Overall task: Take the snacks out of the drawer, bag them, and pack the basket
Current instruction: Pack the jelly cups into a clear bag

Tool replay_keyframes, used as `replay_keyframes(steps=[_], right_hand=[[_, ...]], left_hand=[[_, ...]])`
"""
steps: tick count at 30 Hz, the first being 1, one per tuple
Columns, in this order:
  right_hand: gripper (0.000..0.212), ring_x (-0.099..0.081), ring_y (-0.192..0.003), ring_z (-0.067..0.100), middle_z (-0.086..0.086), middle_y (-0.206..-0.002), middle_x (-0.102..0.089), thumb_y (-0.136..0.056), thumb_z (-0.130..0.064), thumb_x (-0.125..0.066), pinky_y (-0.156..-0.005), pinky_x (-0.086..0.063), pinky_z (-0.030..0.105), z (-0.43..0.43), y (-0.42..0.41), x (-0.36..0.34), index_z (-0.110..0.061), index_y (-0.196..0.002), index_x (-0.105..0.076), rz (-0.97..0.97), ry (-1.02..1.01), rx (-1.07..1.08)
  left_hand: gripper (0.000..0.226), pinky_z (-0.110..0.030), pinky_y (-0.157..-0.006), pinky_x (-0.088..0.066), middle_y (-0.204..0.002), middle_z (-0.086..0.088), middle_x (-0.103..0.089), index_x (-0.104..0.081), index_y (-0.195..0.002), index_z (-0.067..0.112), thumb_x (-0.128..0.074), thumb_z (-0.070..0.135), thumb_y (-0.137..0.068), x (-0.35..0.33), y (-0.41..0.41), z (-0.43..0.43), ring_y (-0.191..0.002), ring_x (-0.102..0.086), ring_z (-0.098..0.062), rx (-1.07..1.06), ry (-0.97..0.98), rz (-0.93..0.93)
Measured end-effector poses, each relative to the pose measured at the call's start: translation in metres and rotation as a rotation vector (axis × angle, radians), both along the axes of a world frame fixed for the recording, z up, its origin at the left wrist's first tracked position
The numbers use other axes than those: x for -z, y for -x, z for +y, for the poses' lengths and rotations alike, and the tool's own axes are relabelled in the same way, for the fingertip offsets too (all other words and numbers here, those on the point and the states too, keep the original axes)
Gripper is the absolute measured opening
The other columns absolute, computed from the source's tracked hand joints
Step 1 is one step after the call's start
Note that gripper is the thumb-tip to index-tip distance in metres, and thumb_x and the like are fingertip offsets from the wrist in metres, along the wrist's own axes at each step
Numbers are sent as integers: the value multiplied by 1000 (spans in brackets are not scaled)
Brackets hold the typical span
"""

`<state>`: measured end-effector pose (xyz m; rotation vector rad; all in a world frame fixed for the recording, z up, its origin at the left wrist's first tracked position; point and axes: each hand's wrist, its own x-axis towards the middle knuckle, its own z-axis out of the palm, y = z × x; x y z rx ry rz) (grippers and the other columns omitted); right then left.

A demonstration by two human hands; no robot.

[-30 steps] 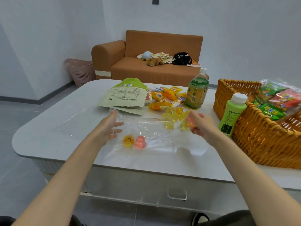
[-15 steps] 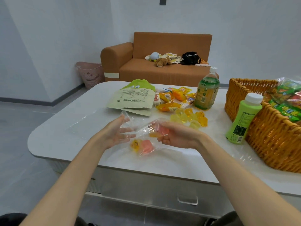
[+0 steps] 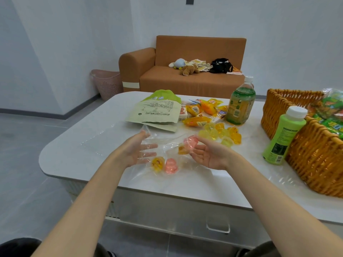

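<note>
A clear plastic bag [image 3: 111, 138] lies on the white table [image 3: 78, 154]; a yellow jelly cup [image 3: 157, 164] and a pink jelly cup [image 3: 171, 165] sit inside it. My left hand [image 3: 137, 151] has its fingers spread straight in the bag's mouth, seen through the film. My right hand [image 3: 209, 154], palm up, pinches another pink jelly cup [image 3: 192, 142] at the mouth, with an orange cup [image 3: 182, 149] just below it. A pile of yellow jelly cups [image 3: 220, 132] lies behind my right hand. The wicker basket [image 3: 278, 115] stands at the right and holds bagged green snack packs [image 3: 330, 112].
A green bottle with a white cap [image 3: 284, 138] leans by the basket. A green tea bottle [image 3: 241, 106], orange snack packets [image 3: 202, 110] and a pale green pouch [image 3: 156, 112] lie at the back. The drawer handle [image 3: 218, 227] is below the table edge.
My right hand came left from the jelly pile to the bag's mouth with a pink and an orange cup, and turned palm up. My left hand stayed at the mouth.
</note>
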<state>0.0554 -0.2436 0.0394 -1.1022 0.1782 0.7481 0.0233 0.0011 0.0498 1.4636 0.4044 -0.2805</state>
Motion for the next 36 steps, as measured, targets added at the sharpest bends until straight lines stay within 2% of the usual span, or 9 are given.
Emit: replay_keyframes(steps=[5,10,16,20,25,28,30,33,36], right_hand=[[30,-66,-92,21,12,-107,-69,-91,-22,-62,-82,-57,25,15,5,0,-2,-114,-63,-213,107,-175],[34,-65,-101,23,12,-122,-66,-98,-33,-52,-98,-50,33,19,11,9,-10,-121,-60,-413,325,-264],[26,-65,-93,29,10,-106,-67,-99,-24,-52,-75,-54,31,26,17,7,-11,-121,-56,-401,84,-71],[14,-61,-86,21,12,-99,-61,-99,-9,-49,-83,-51,33,26,23,4,-10,-108,-59,-326,47,-140],[41,-49,-125,13,-6,-137,-51,-101,-37,-39,-105,-41,31,12,24,-3,-17,-134,-51,-448,315,-361],[52,-42,-130,8,-18,-136,-49,-102,-50,-29,-111,-35,34,10,24,-3,-23,-112,-72,-591,435,-377],[56,-39,-135,13,-19,-138,-50,-104,-42,-29,-114,-31,39,10,25,-4,-20,-90,-78,-623,468,-293],[57,-41,-135,20,-12,-136,-56,-102,-33,-33,-113,-31,47,7,26,-9,-19,-64,-72,-578,315,-122],[38,-38,-133,25,-9,-139,-52,-88,-40,-47,-107,-35,51,5,33,-20,-21,-59,-63,-549,143,-39]], left_hand=[[39,-45,-92,-50,-118,-8,-64,-51,-128,27,-36,50,-100,0,2,4,-102,-64,-30,44,68,53],[38,-36,-74,-50,-124,-6,-62,-49,-129,31,-38,51,-99,-3,5,-3,-98,-65,-25,82,-26,28],[37,-41,-89,-47,-116,-1,-66,-49,-129,32,-36,50,-99,-2,2,-4,-100,-65,-26,43,20,6],[36,-42,-89,-45,-119,-1,-65,-51,-128,35,-35,51,-100,-2,3,-9,-106,-63,-27,48,61,30],[36,-40,-82,-47,-120,0,-63,-52,-130,32,-48,46,-97,-1,4,-14,-102,-65,-24,14,64,35],[36,-43,-86,-47,-121,-1,-63,-50,-130,30,-49,44,-97,-2,5,-17,-100,-65,-24,-9,92,26],[35,-47,-94,-45,-122,-1,-62,-49,-130,30,-48,43,-98,-1,5,-19,-103,-63,-25,-41,122,19],[31,-45,-86,-47,-121,-1,-62,-55,-122,25,-47,42,-98,-3,5,-22,-101,-63,-25,-82,186,20],[24,-44,-83,-46,-112,-2,-62,-61,-96,17,-47,37,-98,-3,8,-31,-101,-62,-25,-77,286,50]])
